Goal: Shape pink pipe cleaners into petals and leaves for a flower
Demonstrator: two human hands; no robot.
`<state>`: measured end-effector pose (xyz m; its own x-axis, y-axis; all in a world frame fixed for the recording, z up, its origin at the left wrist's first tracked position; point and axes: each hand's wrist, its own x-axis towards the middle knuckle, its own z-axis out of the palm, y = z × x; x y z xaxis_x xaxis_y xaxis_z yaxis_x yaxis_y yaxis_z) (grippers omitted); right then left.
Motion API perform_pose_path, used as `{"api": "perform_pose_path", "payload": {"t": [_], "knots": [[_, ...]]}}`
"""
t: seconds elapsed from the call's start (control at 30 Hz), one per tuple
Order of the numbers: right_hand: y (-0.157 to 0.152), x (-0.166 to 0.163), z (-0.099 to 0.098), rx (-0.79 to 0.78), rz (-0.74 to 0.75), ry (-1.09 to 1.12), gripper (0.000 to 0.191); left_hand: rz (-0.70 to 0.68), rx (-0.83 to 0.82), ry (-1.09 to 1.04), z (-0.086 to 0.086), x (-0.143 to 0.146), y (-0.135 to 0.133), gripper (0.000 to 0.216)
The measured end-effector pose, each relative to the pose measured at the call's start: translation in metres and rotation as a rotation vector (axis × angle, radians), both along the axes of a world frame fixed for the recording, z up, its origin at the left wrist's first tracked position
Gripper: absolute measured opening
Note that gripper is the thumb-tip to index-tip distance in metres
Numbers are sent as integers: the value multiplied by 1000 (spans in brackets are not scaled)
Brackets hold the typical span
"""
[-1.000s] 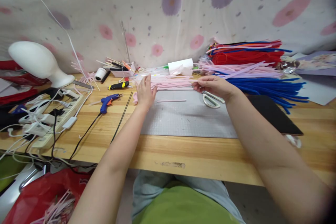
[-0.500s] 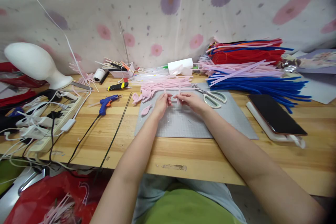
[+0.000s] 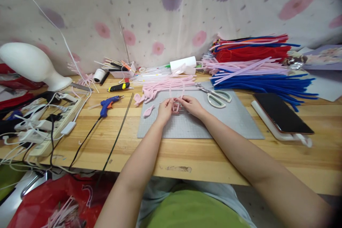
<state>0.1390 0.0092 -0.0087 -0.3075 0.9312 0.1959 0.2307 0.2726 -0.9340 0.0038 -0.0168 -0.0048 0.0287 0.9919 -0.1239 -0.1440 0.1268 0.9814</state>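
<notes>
My left hand (image 3: 165,108) and my right hand (image 3: 190,105) meet over the grey cutting mat (image 3: 229,121), fingers pinched on one bent pink pipe cleaner (image 3: 176,99) whose two ends stick up between them. Just beyond lies a loose heap of pink pipe cleaners (image 3: 165,83). A few folded pink petal shapes (image 3: 148,110) rest on the mat's left edge. White-handled scissors (image 3: 217,97) lie to the right of my right hand.
Stacked red, pink and blue pipe cleaners (image 3: 256,67) fill the back right. A phone (image 3: 282,113) lies right of the mat. A blue glue gun (image 3: 108,103), utility knife (image 3: 119,87), power strip (image 3: 50,117) and white mannequin head (image 3: 29,62) stand at left.
Both hands drew back from the pink heap at the mat's far edge to the mat's middle, came together, and now pinch a single pink pipe cleaner bent into a loop.
</notes>
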Motion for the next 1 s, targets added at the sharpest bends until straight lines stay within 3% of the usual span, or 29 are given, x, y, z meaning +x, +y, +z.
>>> {"api": "perform_pose_path", "payload": {"t": [0.1,0.23,0.37,1.0], "knots": [[2,0,-4,96,-47,-70,32,-53,-17,-19,2,-2,-1,30],[4,2,-6,91,-124,-136,31,-240,-61,-104,1,-6,-1,24],[4,3,-4,95,-137,-149,30,-317,-58,-128,-1,-9,-1,24],[-2,-3,-2,76,-94,-113,28,-273,-76,-96,2,-6,-3,15]]}}
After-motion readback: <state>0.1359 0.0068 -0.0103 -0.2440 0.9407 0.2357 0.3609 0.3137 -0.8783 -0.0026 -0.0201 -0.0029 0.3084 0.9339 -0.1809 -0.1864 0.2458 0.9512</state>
